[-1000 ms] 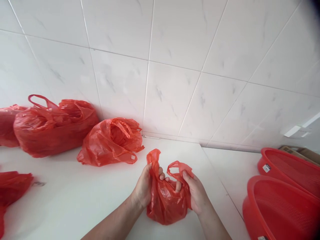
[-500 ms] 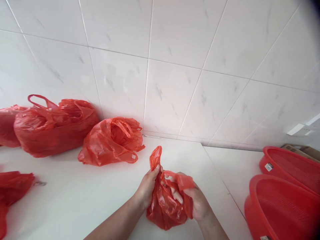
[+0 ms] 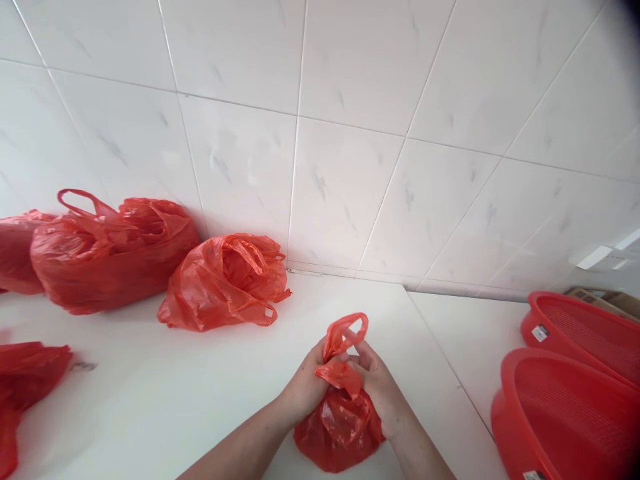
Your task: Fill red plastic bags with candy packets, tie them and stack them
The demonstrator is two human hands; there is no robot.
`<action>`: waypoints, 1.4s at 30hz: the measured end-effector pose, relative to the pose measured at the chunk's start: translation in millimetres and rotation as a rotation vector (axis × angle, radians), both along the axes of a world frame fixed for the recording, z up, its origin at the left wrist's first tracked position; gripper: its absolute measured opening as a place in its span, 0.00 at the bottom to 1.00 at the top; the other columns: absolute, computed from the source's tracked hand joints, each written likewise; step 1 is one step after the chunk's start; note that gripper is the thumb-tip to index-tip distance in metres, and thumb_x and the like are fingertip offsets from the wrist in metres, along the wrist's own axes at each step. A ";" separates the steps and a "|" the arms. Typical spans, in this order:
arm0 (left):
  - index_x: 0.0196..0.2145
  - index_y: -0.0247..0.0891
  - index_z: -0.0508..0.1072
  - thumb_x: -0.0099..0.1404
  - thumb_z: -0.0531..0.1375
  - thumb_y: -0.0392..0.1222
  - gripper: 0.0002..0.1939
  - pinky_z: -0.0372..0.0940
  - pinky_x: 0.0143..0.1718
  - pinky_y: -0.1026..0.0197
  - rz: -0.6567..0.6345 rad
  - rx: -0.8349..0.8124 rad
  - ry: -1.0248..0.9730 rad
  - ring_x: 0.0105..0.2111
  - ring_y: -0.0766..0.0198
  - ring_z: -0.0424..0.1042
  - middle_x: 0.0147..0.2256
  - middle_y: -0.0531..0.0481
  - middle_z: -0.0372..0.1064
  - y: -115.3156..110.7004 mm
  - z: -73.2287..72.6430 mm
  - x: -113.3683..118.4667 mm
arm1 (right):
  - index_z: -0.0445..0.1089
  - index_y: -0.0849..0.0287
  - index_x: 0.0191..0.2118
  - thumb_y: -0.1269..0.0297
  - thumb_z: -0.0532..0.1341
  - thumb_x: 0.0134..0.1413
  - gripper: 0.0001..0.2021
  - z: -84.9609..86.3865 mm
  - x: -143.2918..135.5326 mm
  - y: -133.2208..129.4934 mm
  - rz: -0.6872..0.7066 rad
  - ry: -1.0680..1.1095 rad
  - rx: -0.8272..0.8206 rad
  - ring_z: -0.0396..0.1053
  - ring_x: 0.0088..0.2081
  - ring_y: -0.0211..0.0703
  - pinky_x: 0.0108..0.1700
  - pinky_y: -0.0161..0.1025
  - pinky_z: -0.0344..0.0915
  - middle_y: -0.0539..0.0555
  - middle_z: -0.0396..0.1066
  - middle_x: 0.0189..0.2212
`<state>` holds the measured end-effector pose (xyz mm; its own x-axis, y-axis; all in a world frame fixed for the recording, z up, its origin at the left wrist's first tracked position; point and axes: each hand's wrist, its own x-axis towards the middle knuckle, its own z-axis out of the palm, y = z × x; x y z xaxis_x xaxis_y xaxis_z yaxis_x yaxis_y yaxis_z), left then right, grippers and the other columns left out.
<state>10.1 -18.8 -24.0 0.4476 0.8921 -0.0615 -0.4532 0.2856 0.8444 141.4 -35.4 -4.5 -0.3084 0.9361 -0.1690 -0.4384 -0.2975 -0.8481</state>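
A red plastic bag (image 3: pixel 343 430) with a rounded, filled bottom stands on the white tabletop right in front of me. My left hand (image 3: pixel 309 381) is closed around its gathered neck from the left side. From the right, my right hand (image 3: pixel 377 383) has its fingers at the same neck, holding the bag's handle part. One handle loop sticks up above both hands, and a loose red flap folds down between them. The fingertips are partly covered by the plastic. What lies inside the bag cannot be made out.
Several red plastic bags stand along the tiled wall, including a large full one (image 3: pixel 115 257) and a smaller one (image 3: pixel 225 283). Another red bag (image 3: pixel 30 380) lies at the left edge. Two red plastic baskets (image 3: pixel 507 393) stand at the right, with cardboard (image 3: pixel 607 303) behind.
My right hand has pulled out of the handle loop and moved in beside my left hand at the neck. The loop now points up, and the flap is folded forward.
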 end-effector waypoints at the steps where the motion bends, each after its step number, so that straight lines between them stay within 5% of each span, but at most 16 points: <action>1: 0.36 0.39 0.71 0.59 0.62 0.41 0.07 0.63 0.34 0.61 -0.003 0.054 0.069 0.33 0.59 0.71 0.34 0.48 0.73 -0.4 1.4 -1.5 | 0.72 0.56 0.42 0.63 0.70 0.45 0.16 0.6 -0.3 -0.3 0.012 -0.008 -0.008 0.67 0.26 0.36 0.31 0.35 0.63 0.48 0.71 0.24; 5: 0.42 0.41 0.70 0.61 0.59 0.42 0.11 0.64 0.37 0.58 -0.083 0.108 0.234 0.38 0.55 0.72 0.39 0.46 0.73 0.8 2.7 -7.2 | 0.72 0.59 0.28 0.64 0.68 0.45 0.06 -1.3 0.2 0.4 0.014 0.007 -0.040 0.67 0.27 0.38 0.32 0.36 0.63 0.48 0.70 0.23; 12: 0.58 0.42 0.58 0.52 0.69 0.41 0.39 0.61 0.49 0.54 -0.065 0.284 0.130 0.49 0.52 0.67 0.49 0.44 0.68 -0.3 -3.6 1.9 | 0.71 0.56 0.31 0.59 0.62 0.53 0.06 -9.0 5.1 5.9 -0.202 -0.222 0.043 0.68 0.30 0.43 0.33 0.39 0.64 0.50 0.70 0.26; 15: 0.48 0.37 0.68 0.62 0.60 0.52 0.21 0.63 0.45 0.55 -0.017 0.179 0.104 0.43 0.55 0.70 0.42 0.44 0.71 -2.3 -2.7 6.4 | 0.72 0.56 0.36 0.56 0.61 0.55 0.09 -13.0 4.8 4.0 -0.264 -0.401 0.124 0.69 0.35 0.45 0.38 0.41 0.66 0.52 0.71 0.30; 19: 0.30 0.35 0.70 0.65 0.55 0.56 0.19 0.64 0.34 0.60 0.051 -0.043 0.076 0.28 0.63 0.69 0.26 0.51 0.69 -0.8 -2.2 4.4 | 0.70 0.52 0.44 0.55 0.60 0.57 0.12 -19.2 8.1 0.0 -0.144 -0.351 0.267 0.68 0.39 0.45 0.45 0.43 0.65 0.52 0.71 0.37; 22: 0.35 0.37 0.70 0.64 0.57 0.54 0.16 0.64 0.34 0.61 0.070 -0.087 0.054 0.27 0.65 0.69 0.26 0.52 0.68 3.1 -4.4 1.8 | 0.70 0.52 0.48 0.49 0.55 0.59 0.17 -25.6 14.5 -0.6 0.013 -0.163 0.268 0.67 0.46 0.49 0.50 0.47 0.63 0.55 0.71 0.44; 25: 0.44 0.38 0.70 0.63 0.58 0.51 0.16 0.64 0.36 0.60 0.080 -0.102 0.035 0.30 0.63 0.70 0.30 0.50 0.70 6.9 -6.9 1.8 | 0.73 0.53 0.46 0.47 0.52 0.61 0.20 -30.4 18.8 0.3 0.011 -0.188 0.228 0.64 0.52 0.49 0.55 0.46 0.59 0.56 0.69 0.49; 29: 0.42 0.38 0.70 0.62 0.60 0.45 0.12 0.64 0.35 0.62 0.124 -0.075 0.024 0.29 0.66 0.69 0.30 0.51 0.70 8.4 -6.4 2.7 | 0.71 0.53 0.43 0.61 0.63 0.53 0.11 -26.0 14.9 0.6 0.043 -0.319 0.237 0.69 0.38 0.42 0.44 0.41 0.65 0.51 0.71 0.38; 36: 0.41 0.37 0.71 0.62 0.59 0.41 0.09 0.65 0.38 0.61 0.125 0.031 0.072 0.33 0.63 0.72 0.33 0.47 0.73 1.1 4.9 2.8 | 0.62 0.49 0.49 0.67 0.59 0.49 0.19 -21.7 7.6 6.7 -0.387 -0.726 0.213 0.68 0.32 0.40 0.35 0.36 0.65 0.45 0.66 0.31; 42: 0.36 0.41 0.62 0.61 0.56 0.36 0.05 0.65 0.34 0.63 0.218 0.213 0.227 0.32 0.65 0.71 0.32 0.53 0.70 -3.6 -0.1 9.2 | 0.70 0.54 0.39 0.66 0.59 0.50 0.09 -27.7 15.0 11.1 -0.307 -0.603 0.192 0.70 0.35 0.44 0.37 0.38 0.64 0.51 0.73 0.33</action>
<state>19.2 -22.4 -24.0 0.2424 0.9683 0.0599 -0.2787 0.0104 0.9603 156.4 -24.3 -32.2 0.0707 0.9962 -0.0507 0.0846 -0.0567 -0.9948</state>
